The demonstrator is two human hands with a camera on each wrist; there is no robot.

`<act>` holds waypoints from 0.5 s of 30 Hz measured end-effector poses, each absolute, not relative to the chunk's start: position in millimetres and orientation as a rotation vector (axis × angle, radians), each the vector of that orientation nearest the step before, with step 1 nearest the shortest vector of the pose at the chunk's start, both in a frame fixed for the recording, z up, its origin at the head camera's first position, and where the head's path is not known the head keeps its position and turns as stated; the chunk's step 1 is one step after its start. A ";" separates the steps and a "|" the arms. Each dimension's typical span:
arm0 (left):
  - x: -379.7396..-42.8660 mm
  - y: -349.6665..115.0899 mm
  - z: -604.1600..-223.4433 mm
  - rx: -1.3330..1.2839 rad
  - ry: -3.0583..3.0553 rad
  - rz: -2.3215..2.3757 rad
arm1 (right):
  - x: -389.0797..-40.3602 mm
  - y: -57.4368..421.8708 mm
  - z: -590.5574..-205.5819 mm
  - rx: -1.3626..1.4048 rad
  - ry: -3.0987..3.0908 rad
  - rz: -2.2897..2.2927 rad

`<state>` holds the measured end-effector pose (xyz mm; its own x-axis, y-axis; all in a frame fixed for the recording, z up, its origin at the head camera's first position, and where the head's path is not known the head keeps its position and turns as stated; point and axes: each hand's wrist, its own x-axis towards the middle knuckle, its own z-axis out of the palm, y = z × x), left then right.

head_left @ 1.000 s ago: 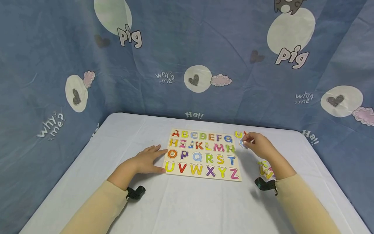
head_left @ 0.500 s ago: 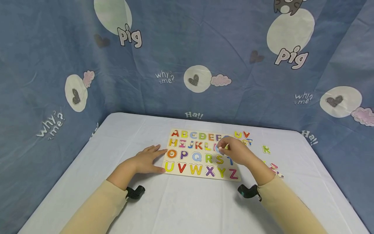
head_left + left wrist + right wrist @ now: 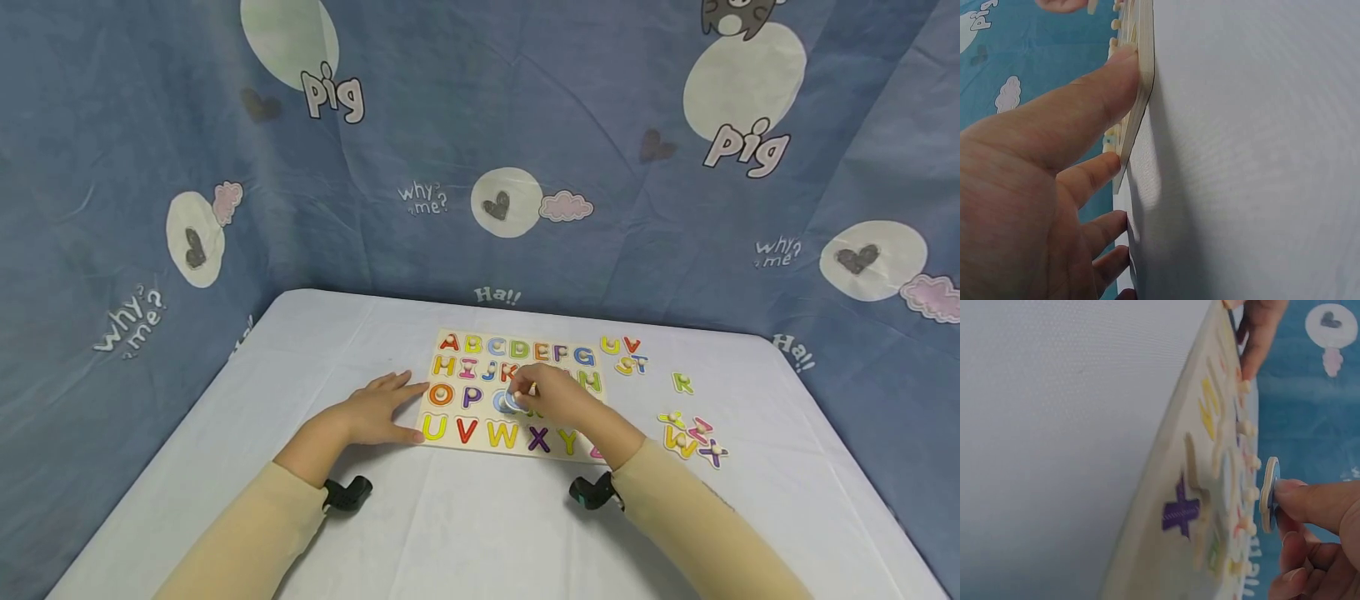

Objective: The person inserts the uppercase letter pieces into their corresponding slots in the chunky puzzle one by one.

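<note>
The alphabet puzzle board (image 3: 480, 446) lies flat on the table, with knobbed letters in its upper rows and bare recesses lower down. At its left edge rests my left hand (image 3: 375, 411), fingers spread; in the left wrist view its thumb (image 3: 1097, 94) and index finger touch the board's side. My right hand (image 3: 558, 396) is over the third row and pinches a blue letter Q piece (image 3: 1269, 494) between thumb and fingers. In the right wrist view the piece is tilted on edge and apart from the board. The hand hides part of the second and third rows.
Right of the board lie loose letters: a U (image 3: 610, 344), a V (image 3: 632, 343), an S (image 3: 624, 366), a T (image 3: 640, 364) and a green R (image 3: 682, 382). Nearer sits a small cluster with a W (image 3: 678, 442) and an X (image 3: 713, 452). A patterned blue cloth (image 3: 420, 250) hangs behind.
My right hand has carried the blue letter piece leftward from the loose letters beside the board to above the third row. The left hand has stayed in place.
</note>
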<state>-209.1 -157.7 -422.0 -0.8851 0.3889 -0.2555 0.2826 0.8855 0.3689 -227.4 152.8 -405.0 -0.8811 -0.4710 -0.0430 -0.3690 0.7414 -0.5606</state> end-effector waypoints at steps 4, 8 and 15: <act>-208.8 -157.4 -421.6 0.501 2.730 0.464 | -229.8 144.9 -410.5 -0.657 2.758 -0.818; -208.1 -157.1 -420.5 0.500 2.729 0.466 | -233.1 138.7 -415.2 -0.633 2.762 -0.786; -208.7 -156.9 -420.7 0.504 2.729 0.472 | -238.9 133.5 -418.2 -0.605 2.757 -0.735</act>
